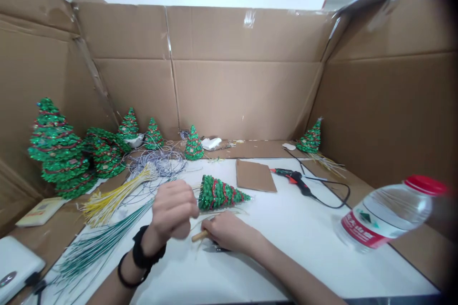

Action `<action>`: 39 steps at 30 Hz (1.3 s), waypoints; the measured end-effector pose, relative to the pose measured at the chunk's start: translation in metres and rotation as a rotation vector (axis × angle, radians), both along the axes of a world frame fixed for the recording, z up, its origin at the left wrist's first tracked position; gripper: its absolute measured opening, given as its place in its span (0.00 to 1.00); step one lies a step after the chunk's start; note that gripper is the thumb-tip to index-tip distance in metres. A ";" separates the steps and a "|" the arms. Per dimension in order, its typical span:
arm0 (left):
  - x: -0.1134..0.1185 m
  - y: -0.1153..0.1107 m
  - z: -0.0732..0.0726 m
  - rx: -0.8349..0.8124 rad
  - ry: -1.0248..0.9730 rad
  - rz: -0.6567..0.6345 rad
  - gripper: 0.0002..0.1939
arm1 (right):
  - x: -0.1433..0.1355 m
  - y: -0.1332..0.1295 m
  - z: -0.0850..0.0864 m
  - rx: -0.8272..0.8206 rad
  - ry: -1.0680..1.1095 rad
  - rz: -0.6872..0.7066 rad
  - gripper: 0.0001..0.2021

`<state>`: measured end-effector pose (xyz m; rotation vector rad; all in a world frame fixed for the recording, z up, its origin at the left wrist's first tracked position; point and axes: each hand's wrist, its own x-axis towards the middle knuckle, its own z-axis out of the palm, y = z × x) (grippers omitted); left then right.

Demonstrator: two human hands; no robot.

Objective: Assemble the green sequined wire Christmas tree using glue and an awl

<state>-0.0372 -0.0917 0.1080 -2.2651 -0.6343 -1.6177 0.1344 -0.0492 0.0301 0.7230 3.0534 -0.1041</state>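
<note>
My left hand [175,209] is raised over the white tabletop with its fingers curled into a fist; whatever is in it, if anything, is hidden. A black band and a thin dark loop circle that wrist. My right hand [231,231] rests low on the table, fingers closed at a short wooden stick [199,235] whose end pokes out to the left. Partly covered under the palm lies a dark metal tool [219,248], its kind unclear. Just beyond both hands, a small green Christmas tree [222,194] with red garland lies on its side, tip to the right.
Yellow stems [118,195] and green wires [107,238] lie left, near tangled wire [157,159]. More trees [57,147] stand along the cardboard walls. To the right are a cardboard piece [255,176], a corded glue gun [295,180] and a water bottle [388,217].
</note>
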 end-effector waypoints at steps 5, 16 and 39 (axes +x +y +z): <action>-0.002 0.054 -0.042 -0.088 -0.246 -0.014 0.17 | 0.003 0.009 0.003 0.070 0.012 0.004 0.09; 0.025 0.048 -0.068 -0.208 -0.057 0.024 0.13 | 0.009 0.028 0.010 -0.553 1.147 -0.296 0.09; 0.064 0.031 -0.069 -1.426 -0.655 -0.571 0.16 | 0.008 0.030 0.019 -1.190 1.523 -0.320 0.18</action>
